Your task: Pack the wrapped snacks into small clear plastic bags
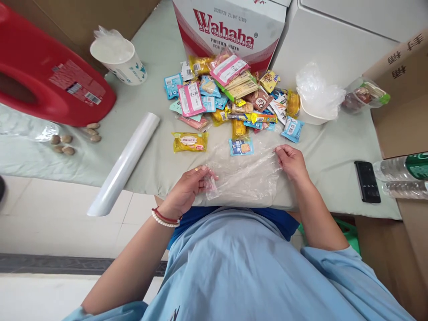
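Observation:
A clear plastic bag (245,176) is stretched between my two hands at the front of the cloth-covered table. My left hand (189,186) grips its left side, with the film bunched at the fingertips. My right hand (292,161) pinches its upper right corner between thumb and fingers. Just beyond the bag lie a small blue snack packet (241,147) and a yellow-wrapped snack (190,142). Behind them rises a heap of packaged snacks (230,96) in pink, blue, yellow and green wrappers.
A plastic film roll (123,165) overhangs the table's front edge at left. Nuts (67,139), a red jug (56,76) and a paper cup (123,62) stand beyond it. A Wahaha box (230,26) is behind; a bag-filled tub (316,111), a phone (367,181) and bottles (397,169) are at right.

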The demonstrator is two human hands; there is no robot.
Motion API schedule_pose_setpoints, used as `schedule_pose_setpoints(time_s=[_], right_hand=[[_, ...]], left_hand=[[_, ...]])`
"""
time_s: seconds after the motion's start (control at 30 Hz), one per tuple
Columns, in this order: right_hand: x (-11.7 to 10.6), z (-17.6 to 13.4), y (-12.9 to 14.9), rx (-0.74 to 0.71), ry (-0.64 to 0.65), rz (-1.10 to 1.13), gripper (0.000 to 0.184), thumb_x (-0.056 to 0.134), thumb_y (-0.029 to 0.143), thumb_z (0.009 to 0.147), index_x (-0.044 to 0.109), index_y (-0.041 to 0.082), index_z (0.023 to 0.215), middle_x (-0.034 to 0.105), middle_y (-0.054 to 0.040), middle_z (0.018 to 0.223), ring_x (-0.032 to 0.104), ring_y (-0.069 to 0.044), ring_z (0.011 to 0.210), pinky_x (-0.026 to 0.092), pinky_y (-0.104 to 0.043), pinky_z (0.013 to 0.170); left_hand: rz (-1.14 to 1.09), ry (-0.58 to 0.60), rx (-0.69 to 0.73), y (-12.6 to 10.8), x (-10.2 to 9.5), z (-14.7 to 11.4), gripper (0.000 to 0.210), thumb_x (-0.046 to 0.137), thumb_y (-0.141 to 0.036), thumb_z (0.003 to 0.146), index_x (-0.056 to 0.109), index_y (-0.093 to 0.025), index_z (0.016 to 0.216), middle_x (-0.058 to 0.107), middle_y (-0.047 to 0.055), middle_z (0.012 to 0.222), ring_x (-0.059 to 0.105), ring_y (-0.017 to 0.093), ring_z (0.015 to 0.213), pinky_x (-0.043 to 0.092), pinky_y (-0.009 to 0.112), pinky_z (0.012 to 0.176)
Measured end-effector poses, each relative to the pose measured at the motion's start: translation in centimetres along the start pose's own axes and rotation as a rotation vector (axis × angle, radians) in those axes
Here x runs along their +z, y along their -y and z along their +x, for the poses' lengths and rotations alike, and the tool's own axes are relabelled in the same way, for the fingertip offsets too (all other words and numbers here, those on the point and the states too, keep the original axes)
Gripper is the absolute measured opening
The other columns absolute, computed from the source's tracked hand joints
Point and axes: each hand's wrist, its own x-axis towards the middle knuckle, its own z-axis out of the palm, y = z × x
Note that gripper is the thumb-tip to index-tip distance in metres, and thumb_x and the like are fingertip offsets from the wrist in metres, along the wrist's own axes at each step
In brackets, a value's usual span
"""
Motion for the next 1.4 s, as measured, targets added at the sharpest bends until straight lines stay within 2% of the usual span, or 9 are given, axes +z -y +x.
schedule_pose_setpoints(time_s=[0.1, 0.23, 0.4, 0.57, 1.0, 1.13, 1.23, 1.33, 1.4], right_hand=[[-0.5, -0.3, 0.4, -0.133, -0.080, -0.212, 0.037, 0.065, 0.055, 0.090, 0.070, 0.019, 0.100, 0.060, 0.0009, 0.068, 0.050, -0.014, 0.055, 0.042, -0.028, 0.052], [0.6, -5.0, 2.3, -0.610, -0.314, -0.485, 0.025, 0.061, 0.041, 0.099, 0.068, 0.022, 0.114, 0.068, -0.0090, 0.101, 0.062, -0.022, 0.082, 0.054, -0.040, 0.077], [5.3, -11.4, 1.1, -0.998, 0.230, -0.662, 0.025, 0.066, 0.042, 0.100, 0.070, 0.024, 0.116, 0.072, -0.0112, 0.110, 0.062, -0.027, 0.099, 0.051, -0.044, 0.086], [6.6, -11.6, -1.8, -0.953, 0.280, -0.670, 0.012, 0.062, 0.022, 0.102, 0.074, 0.023, 0.104, 0.074, -0.0071, 0.101, 0.056, -0.023, 0.091, 0.047, -0.039, 0.080], [0.0, -14.6, 0.4, -0.811, 0.704, -0.448, 0.018, 0.060, 0.031, 0.104, 0.073, 0.024, 0.115, 0.075, -0.0042, 0.090, 0.063, -0.019, 0.079, 0.053, -0.035, 0.074], [-2.7, -12.3, 1.6, -0.487, 0.040, -0.348, 0.019, 0.061, 0.037, 0.102, 0.072, 0.027, 0.114, 0.073, -0.0046, 0.099, 0.066, -0.021, 0.090, 0.055, -0.037, 0.082], [-3.2, -9.0, 0.3, -0.220, -0.262, -0.366, 0.051, 0.068, 0.057, 0.091, 0.066, 0.022, 0.128, 0.071, -0.0116, 0.117, 0.065, -0.027, 0.105, 0.055, -0.043, 0.087], [-2.3, -6.1, -1.6, -0.045, -0.130, -0.342, 0.070, 0.072, 0.063, 0.081, 0.062, 0.017, 0.134, 0.075, -0.0104, 0.104, 0.066, -0.025, 0.090, 0.055, -0.042, 0.083], [-1.5, -4.9, -2.4, -0.016, -0.042, -0.342, 0.059, 0.074, 0.057, 0.079, 0.068, 0.018, 0.123, 0.074, -0.0053, 0.088, 0.064, -0.021, 0.077, 0.054, -0.038, 0.077]], left_hand=[[0.069, 0.099, -0.019, -0.3, 0.1, -0.1, 0.053, 0.088, -0.061, 0.069, 0.071, -0.016, 0.091, 0.074, 0.005, 0.080, 0.053, 0.009, 0.058, 0.044, 0.022, 0.057], [0.021, 0.021, -0.006, 0.2, 0.9, 0.7, 0.048, 0.085, -0.059, 0.072, 0.064, -0.016, 0.074, 0.066, 0.001, 0.064, 0.045, 0.006, 0.049, 0.035, 0.019, 0.048], [-0.124, -0.070, -0.014, 1.1, 2.5, 1.7, 0.050, 0.075, -0.063, 0.081, 0.064, -0.018, 0.100, 0.074, 0.004, 0.081, 0.057, 0.010, 0.047, 0.044, 0.023, 0.048], [-0.113, -0.155, 0.070, 0.3, 2.4, 1.7, 0.034, 0.072, -0.052, 0.088, 0.066, -0.018, 0.091, 0.071, 0.004, 0.094, 0.068, 0.013, 0.075, 0.052, 0.021, 0.061], [0.441, -0.319, 0.088, -0.1, -1.3, 0.6, 0.030, 0.068, -0.048, 0.086, 0.064, -0.020, 0.095, 0.065, 0.000, 0.074, 0.059, 0.015, 0.055, 0.041, 0.027, 0.051], [0.912, -0.613, 0.569, -1.8, -1.8, -0.6, 0.022, 0.059, -0.038, 0.095, 0.069, -0.020, 0.101, 0.068, 0.005, 0.088, 0.063, 0.019, 0.073, 0.051, 0.033, 0.071], [1.210, -0.333, 0.901, -2.5, -0.7, 0.9, 0.026, 0.049, -0.032, 0.102, 0.072, -0.021, 0.108, 0.073, 0.010, 0.106, 0.069, 0.023, 0.097, 0.054, 0.039, 0.088], [1.451, 0.100, 1.002, -1.5, 0.6, 3.8, 0.033, 0.048, -0.033, 0.104, 0.071, -0.022, 0.124, 0.068, 0.013, 0.138, 0.061, 0.028, 0.131, 0.044, 0.048, 0.114], [1.530, 0.200, 0.943, 0.0, 1.0, 5.2, 0.040, 0.047, -0.036, 0.105, 0.066, -0.024, 0.138, 0.056, 0.013, 0.157, 0.049, 0.029, 0.147, 0.030, 0.053, 0.125]])
